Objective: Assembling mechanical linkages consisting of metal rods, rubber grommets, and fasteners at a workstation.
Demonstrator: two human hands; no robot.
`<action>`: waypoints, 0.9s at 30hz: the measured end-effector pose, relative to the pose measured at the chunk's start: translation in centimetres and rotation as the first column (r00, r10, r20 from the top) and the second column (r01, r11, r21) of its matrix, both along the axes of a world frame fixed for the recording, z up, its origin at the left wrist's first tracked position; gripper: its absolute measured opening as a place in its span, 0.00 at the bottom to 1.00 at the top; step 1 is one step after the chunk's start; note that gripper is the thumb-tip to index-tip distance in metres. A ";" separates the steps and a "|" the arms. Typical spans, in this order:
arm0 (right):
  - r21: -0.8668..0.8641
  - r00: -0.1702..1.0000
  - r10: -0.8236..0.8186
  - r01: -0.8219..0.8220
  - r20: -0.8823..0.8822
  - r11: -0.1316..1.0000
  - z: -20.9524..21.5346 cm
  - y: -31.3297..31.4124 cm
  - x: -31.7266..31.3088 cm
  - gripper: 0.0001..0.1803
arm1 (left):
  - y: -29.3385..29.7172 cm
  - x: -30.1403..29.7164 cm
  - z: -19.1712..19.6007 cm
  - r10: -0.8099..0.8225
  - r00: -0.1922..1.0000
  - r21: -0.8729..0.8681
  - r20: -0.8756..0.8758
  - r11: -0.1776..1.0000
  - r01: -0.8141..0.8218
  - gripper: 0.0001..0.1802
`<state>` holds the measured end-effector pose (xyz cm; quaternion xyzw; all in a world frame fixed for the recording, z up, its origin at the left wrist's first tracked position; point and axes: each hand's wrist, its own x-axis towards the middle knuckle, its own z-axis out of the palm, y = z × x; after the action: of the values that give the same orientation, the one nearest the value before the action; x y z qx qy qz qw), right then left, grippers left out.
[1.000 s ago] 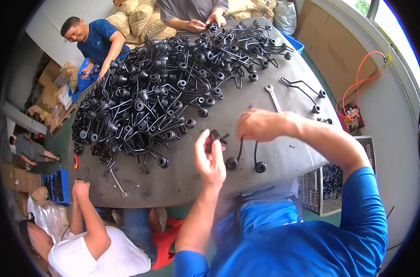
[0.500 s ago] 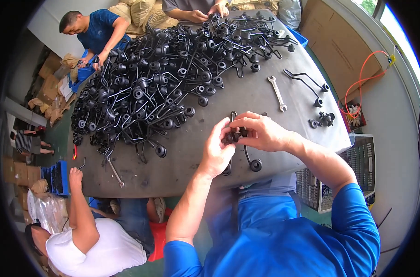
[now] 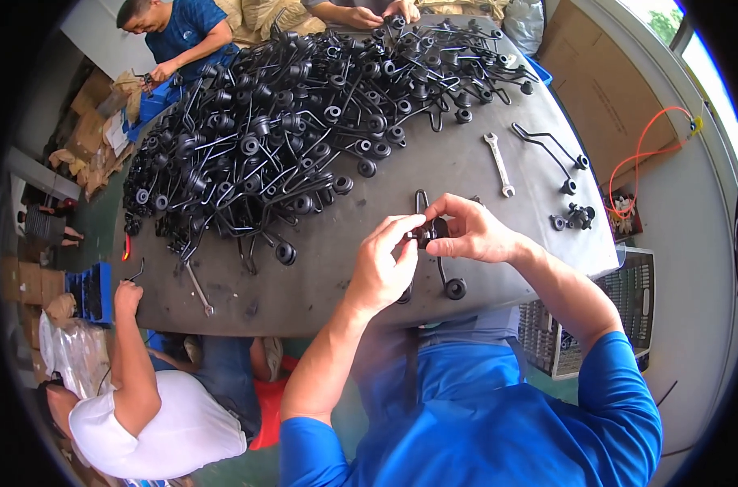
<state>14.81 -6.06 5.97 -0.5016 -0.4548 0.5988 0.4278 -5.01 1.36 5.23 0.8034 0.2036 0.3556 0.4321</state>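
Note:
My left hand and my right hand meet over the near part of the table. Between their fingertips is a small black round fitting, with a light metal end on its left side. Both hands pinch it, and fingers cover much of its shape. Beneath them lies a bent black wire bracket, whose loop points away from me. A round black rubber bushing sits at its near right end. Part of a second bushing shows below my left fingers.
A large heap of black wire brackets covers the table's left and back. An open-ended wrench, a loose bracket and small black parts lie right; another wrench lies left. Co-workers sit around; a grey crate stands below.
The whole view has shifted slightly. My fingers have turned the small fitting, and its light metal end now shows. The co-worker at the far left has moved their hands.

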 end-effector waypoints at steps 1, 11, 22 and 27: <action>0.059 0.999 0.012 -0.015 0.051 0.998 -0.3 0.1 -0.1 0.25 | 0.2 0.0 0.0 0.001 1.000 -0.003 0.000 1.000 -0.001 0.17; 0.349 0.706 -0.170 -0.117 0.688 0.930 -0.9 0.5 -2.0 0.24 | 1.1 -0.7 -2.7 -0.043 0.999 -0.588 -0.017 0.808 0.025 0.16; 0.223 0.521 -0.055 -0.266 0.852 0.938 0.4 2.4 -2.7 0.24 | 0.9 -1.0 -3.8 0.024 1.000 -0.723 -0.008 0.691 -0.022 0.14; 0.230 0.512 -0.078 -0.241 0.855 0.943 0.9 2.5 -3.3 0.21 | 0.7 -0.9 -3.2 0.047 0.992 -0.622 -0.118 0.775 -0.111 0.14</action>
<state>11.48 -3.58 6.87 -0.6319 -0.7197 0.2117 0.1945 -5.89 2.09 2.02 0.6207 0.3643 0.2467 0.6489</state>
